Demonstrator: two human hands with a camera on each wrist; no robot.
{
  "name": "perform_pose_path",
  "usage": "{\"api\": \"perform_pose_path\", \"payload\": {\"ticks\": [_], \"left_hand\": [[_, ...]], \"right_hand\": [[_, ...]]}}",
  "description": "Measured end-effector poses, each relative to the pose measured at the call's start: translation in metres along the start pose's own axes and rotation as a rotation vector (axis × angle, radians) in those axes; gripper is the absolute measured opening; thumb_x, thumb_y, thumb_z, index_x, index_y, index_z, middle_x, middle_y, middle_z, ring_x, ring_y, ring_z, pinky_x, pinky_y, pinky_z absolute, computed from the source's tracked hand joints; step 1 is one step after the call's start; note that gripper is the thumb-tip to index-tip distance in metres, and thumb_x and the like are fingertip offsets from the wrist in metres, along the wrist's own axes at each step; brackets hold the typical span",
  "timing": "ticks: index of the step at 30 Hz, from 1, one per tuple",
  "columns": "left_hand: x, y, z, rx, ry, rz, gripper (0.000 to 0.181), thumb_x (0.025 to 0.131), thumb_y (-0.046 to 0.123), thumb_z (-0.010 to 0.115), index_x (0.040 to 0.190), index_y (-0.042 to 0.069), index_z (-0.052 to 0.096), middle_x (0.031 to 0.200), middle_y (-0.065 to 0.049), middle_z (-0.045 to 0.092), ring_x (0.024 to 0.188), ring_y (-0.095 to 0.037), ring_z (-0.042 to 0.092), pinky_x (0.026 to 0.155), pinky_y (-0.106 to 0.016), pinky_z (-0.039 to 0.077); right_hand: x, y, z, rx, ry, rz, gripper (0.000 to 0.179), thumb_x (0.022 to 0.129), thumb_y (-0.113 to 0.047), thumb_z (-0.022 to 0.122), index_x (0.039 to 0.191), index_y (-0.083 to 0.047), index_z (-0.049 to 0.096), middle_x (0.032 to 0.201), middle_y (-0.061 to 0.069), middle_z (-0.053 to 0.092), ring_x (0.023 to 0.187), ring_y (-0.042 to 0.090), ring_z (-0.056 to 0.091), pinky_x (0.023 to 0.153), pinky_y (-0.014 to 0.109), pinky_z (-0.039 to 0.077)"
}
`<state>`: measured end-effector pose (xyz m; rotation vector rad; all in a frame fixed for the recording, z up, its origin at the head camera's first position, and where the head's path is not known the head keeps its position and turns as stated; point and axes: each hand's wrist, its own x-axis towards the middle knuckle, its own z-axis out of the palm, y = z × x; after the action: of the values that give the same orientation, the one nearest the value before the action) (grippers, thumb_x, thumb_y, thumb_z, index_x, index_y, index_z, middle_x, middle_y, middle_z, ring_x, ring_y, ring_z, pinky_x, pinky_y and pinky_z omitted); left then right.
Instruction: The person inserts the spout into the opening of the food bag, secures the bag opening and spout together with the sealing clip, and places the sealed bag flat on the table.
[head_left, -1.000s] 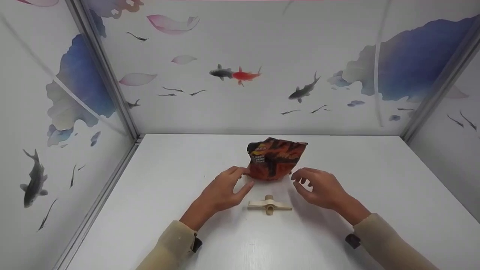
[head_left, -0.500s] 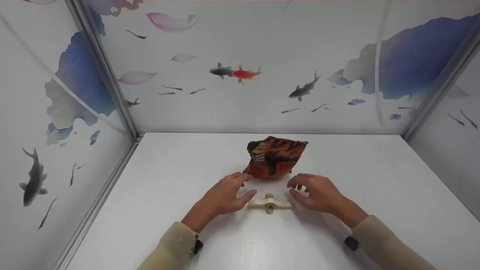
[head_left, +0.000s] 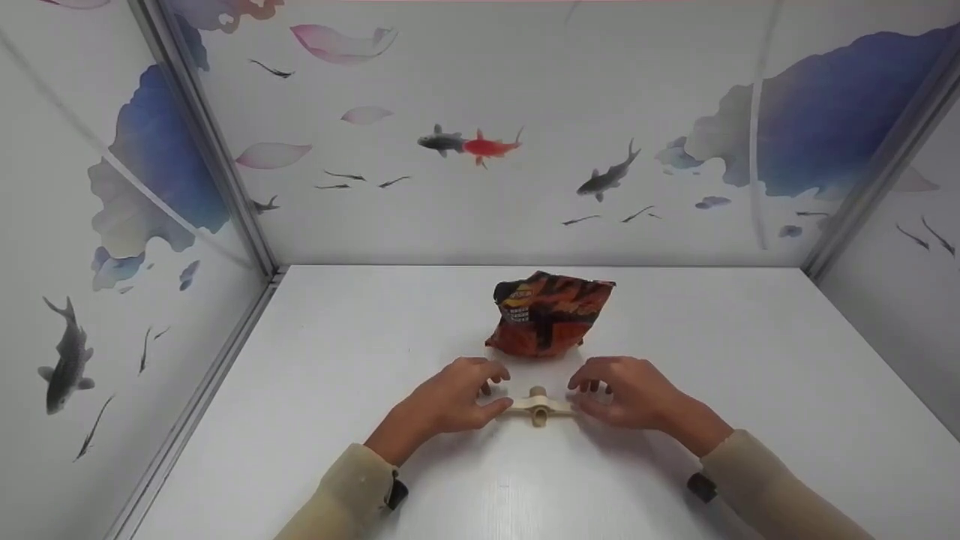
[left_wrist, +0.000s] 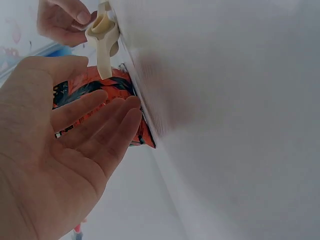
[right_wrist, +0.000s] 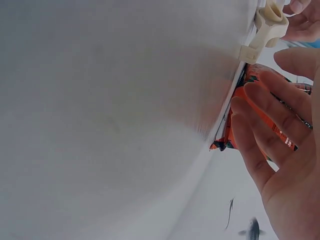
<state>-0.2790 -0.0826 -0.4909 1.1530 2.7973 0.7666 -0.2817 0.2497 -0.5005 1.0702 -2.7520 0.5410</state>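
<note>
A beige plastic piece (head_left: 539, 403) with a short tube through its middle and a flat arm on each side lies on the white table (head_left: 322, 360). My left hand (head_left: 454, 397) is at its left end, fingers loosely bent and thumb close to the arm. At the other end my right hand (head_left: 637, 396) hovers similarly, its thumb overlapping the arm's tip in the head view. In the left wrist view, the left palm (left_wrist: 65, 150) holds nothing, and the beige piece (left_wrist: 104, 55) is beyond the thumb. The right wrist view shows the right fingers (right_wrist: 265, 135) spread, also holding nothing.
Behind the beige piece a crumpled orange-and-black snack bag (head_left: 551, 319) stands on the table. White panels (head_left: 480, 217) printed with fish and petals enclose the back and sides, joined by metal corner posts (head_left: 202, 135).
Both hands have drawn back from the snack bag towards the beige piece and come down beside its two ends. The bag and the beige piece stay where they were.
</note>
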Motion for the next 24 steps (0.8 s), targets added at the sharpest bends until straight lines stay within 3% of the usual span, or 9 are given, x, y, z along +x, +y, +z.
{"api": "perform_pose_path", "payload": {"ticks": [11,18,24], "left_hand": [[0.0049,-0.0014,0.0022,-0.046,-0.054,0.015,0.027,0.104,0.026,0.072,0.122,0.007,0.077,0.107,-0.006,0.081,0.088,-0.009,0.074,0.079,-0.022,0.061],[0.0064,0.0001,0.0024,-0.108,-0.075,0.004,0.021,0.103,0.021,0.072,0.119,0.008,0.078,0.102,-0.004,0.081,0.085,-0.004,0.072,0.078,-0.019,0.060],[0.0056,-0.0001,0.0026,-0.134,-0.068,0.030,0.016,0.103,0.016,0.073,0.116,0.011,0.080,0.100,-0.003,0.082,0.087,-0.003,0.072,0.080,-0.019,0.060]], "right_hand": [[0.0007,-0.0015,0.0002,0.037,-0.080,0.006,0.013,0.093,-0.030,0.083,0.106,-0.026,0.084,0.097,-0.015,0.078,0.089,0.005,0.071,0.075,0.027,0.059],[0.0013,-0.0039,-0.0025,0.021,-0.129,0.002,0.011,0.092,-0.027,0.084,0.104,-0.026,0.085,0.095,-0.015,0.076,0.088,0.007,0.070,0.075,0.028,0.059],[0.0024,-0.0051,-0.0027,0.010,-0.154,0.018,0.011,0.094,-0.029,0.084,0.104,-0.026,0.085,0.095,-0.016,0.074,0.089,0.006,0.069,0.077,0.028,0.060]]}}
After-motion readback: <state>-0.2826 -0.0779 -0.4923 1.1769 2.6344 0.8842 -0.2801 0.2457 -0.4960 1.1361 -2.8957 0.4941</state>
